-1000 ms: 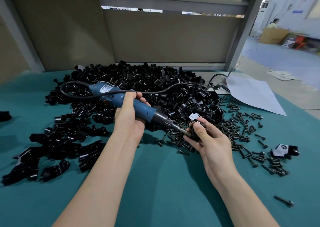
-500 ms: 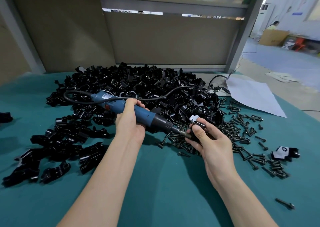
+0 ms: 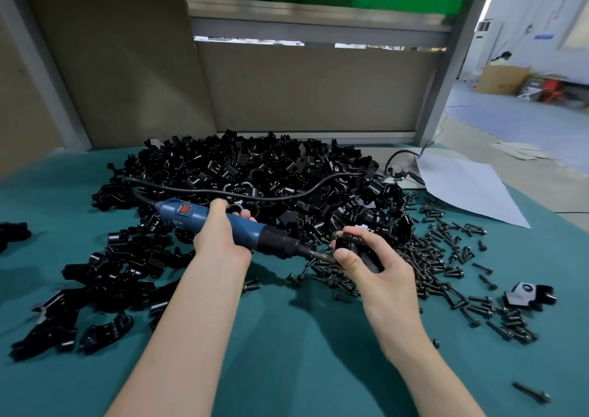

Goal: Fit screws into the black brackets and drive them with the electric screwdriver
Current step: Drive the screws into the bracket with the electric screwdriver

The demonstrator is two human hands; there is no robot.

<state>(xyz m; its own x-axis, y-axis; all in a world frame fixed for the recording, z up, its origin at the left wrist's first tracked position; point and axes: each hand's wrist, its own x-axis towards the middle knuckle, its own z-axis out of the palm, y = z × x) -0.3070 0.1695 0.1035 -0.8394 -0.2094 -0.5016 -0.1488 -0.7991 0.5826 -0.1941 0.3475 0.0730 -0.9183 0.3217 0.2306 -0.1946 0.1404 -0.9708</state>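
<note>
My left hand (image 3: 220,241) grips the blue electric screwdriver (image 3: 245,228) around its barrel, the tool lying nearly level and pointing right. Its metal bit (image 3: 320,256) meets a black bracket (image 3: 358,249) that my right hand (image 3: 373,266) holds with thumb and curled fingers just above the table. The screw at the bit's tip is hidden by my thumb. A big heap of black brackets (image 3: 255,174) lies behind my hands. Loose black screws (image 3: 446,257) are scattered to the right.
The screwdriver's black cord (image 3: 287,195) loops over the heap toward the back right. More brackets (image 3: 105,279) spread at the left on the teal table mat (image 3: 287,353). A single bracket (image 3: 529,295) and a stray screw (image 3: 530,392) lie at right. A white sheet (image 3: 462,187) sits at back right.
The view has tilted up a little. The screwdriver has rolled in my left hand, so its red switch now faces up. My right hand still holds the bracket at the bit.
</note>
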